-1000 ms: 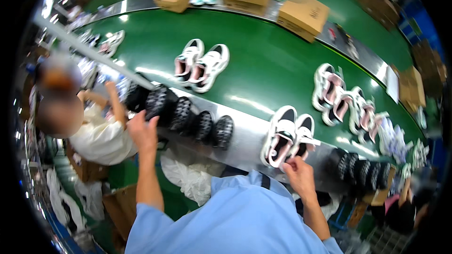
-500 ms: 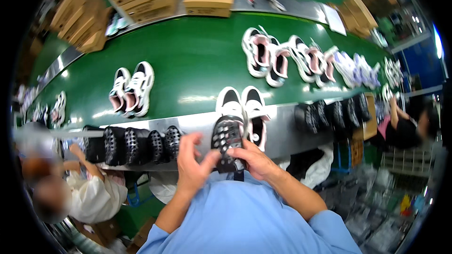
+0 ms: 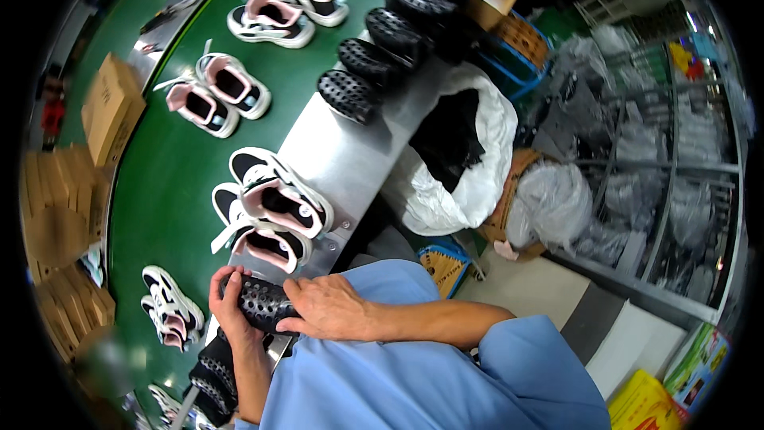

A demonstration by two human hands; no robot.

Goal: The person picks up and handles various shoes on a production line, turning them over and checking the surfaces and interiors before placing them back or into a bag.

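Observation:
Both my hands hold a black shoe insert (image 3: 262, 302), shaped like a foot and dotted with holes, at the metal edge of the workbench. My left hand (image 3: 231, 310) wraps its left end, thumb and fingers on either side. Over its right end lies my right hand (image 3: 328, 306), fingers and thumb curled round it. Just beyond are two white, black and pink sneakers, one nearer (image 3: 267, 240) and one farther (image 3: 280, 195), side by side, with openings facing me. The insert's underside is hidden.
More black inserts (image 3: 350, 94) line the metal ledge (image 3: 338, 151); others (image 3: 213, 378) lie beside my left forearm. Sneaker pairs (image 3: 227, 87) stand on the green belt (image 3: 159, 199). A white sack (image 3: 489, 183) with black contents stands right of the ledge, near wire shelving (image 3: 672, 167). Cardboard boxes (image 3: 111, 111) stand beyond.
My view has swung to the right, bringing the sack and shelving into fuller sight. My left hand, blurred beside the insert before, now grips it together with my right hand.

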